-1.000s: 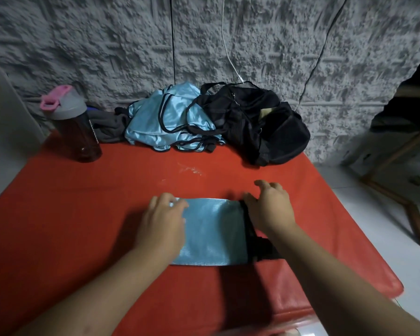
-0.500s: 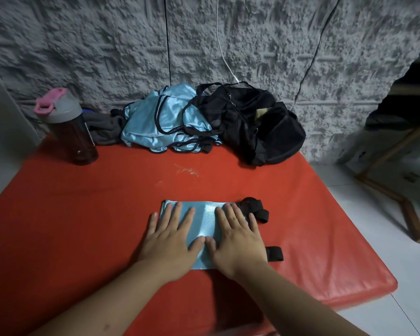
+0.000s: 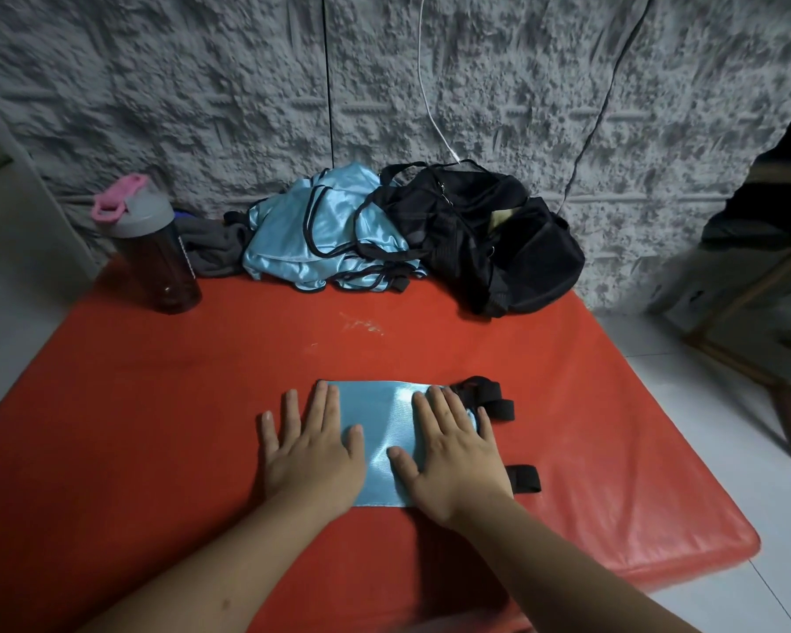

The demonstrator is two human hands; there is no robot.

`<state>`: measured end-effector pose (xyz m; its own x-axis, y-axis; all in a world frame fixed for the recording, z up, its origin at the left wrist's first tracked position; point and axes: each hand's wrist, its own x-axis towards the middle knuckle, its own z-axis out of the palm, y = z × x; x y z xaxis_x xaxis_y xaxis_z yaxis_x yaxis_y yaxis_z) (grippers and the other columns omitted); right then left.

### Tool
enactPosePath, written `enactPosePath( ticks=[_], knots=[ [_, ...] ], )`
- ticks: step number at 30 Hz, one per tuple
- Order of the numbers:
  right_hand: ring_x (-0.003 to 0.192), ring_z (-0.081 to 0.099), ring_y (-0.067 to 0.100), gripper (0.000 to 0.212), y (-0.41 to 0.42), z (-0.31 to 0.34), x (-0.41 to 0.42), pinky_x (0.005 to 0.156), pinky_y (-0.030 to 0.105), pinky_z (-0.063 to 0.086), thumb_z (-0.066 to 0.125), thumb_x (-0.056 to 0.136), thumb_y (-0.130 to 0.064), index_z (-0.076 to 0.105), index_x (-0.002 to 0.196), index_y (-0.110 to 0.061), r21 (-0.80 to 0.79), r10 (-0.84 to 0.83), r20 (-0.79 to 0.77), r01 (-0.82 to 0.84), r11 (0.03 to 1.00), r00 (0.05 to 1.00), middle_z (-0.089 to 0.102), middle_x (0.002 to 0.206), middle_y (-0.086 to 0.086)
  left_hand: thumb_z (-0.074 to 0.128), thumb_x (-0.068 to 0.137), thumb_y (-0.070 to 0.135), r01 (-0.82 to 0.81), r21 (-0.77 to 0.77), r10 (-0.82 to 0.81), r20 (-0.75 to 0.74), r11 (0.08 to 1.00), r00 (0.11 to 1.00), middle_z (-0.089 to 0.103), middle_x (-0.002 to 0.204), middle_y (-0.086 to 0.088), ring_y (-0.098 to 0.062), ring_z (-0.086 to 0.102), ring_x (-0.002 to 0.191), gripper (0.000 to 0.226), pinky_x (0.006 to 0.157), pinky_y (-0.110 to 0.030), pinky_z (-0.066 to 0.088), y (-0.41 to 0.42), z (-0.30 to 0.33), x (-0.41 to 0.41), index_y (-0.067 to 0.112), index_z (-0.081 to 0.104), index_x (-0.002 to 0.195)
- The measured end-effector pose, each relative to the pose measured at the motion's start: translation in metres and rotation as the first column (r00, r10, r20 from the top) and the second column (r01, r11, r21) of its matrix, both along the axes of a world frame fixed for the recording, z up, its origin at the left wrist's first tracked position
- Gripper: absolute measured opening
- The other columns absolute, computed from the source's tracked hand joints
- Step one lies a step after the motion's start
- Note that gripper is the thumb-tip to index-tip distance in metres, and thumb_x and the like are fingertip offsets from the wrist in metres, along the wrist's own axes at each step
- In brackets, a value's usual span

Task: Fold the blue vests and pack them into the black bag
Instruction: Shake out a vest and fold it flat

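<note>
A folded light-blue vest [image 3: 382,427] lies flat on the red mat [image 3: 156,427] near me, its black straps sticking out on the right. My left hand [image 3: 311,450] presses flat on its left part, fingers spread. My right hand [image 3: 453,454] presses flat on its right part, fingers spread. A heap of unfolded blue vests [image 3: 320,235] with black trim lies at the back against the wall. The black bag [image 3: 489,239] sits right of that heap, touching it.
A dark bottle with a grey lid and pink cap [image 3: 149,249] stands at the mat's back left. Grey cloth [image 3: 211,249] lies between bottle and vests. Cables hang down the rough grey wall. A wooden frame [image 3: 750,358] stands on the white floor at right.
My hands went from holding the vest's two ends to pressing side by side on its middle, then slid apart toward its edges. The vest now lies narrower and flatter.
</note>
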<state>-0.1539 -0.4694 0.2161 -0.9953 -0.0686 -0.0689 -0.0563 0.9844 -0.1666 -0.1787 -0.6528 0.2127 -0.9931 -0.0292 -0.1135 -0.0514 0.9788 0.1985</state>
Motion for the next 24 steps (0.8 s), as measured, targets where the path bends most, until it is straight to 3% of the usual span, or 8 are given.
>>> enactPosePath(
  ticks=[7, 24],
  knots=[
    [0.154, -0.02, 0.01, 0.087, 0.003, 0.001, 0.0, 0.125, 0.051, -0.007, 0.011, 0.093, -0.075, -0.001, 0.163, -0.024, -0.016, 0.016, -0.002, -0.016, 1.0, 1.0, -0.008, 0.171, -0.005, 0.012, 0.098, 0.05, -0.092, 0.007, 0.092, -0.003, 0.996, 0.996, -0.011, 0.169, 0.004, -0.025, -0.019, 0.154, 0.068, 0.121, -0.055, -0.012, -0.007, -0.002, -0.001, 0.034, -0.014, 0.159],
    [0.154, -0.018, 0.01, 0.088, 0.003, 0.0, -0.001, 0.126, 0.051, -0.004, 0.012, 0.092, -0.076, 0.001, 0.163, -0.025, -0.009, 0.031, -0.002, -0.031, 0.999, 1.0, -0.006, 0.171, -0.005, 0.001, 0.101, 0.056, -0.092, -0.125, 0.103, 0.09, 0.988, 0.991, -0.022, 0.166, 0.005, -0.025, -0.024, 0.152, 0.058, 0.118, -0.065, -0.009, -0.049, 0.003, 0.009, 0.046, -0.019, 0.154]
  ],
)
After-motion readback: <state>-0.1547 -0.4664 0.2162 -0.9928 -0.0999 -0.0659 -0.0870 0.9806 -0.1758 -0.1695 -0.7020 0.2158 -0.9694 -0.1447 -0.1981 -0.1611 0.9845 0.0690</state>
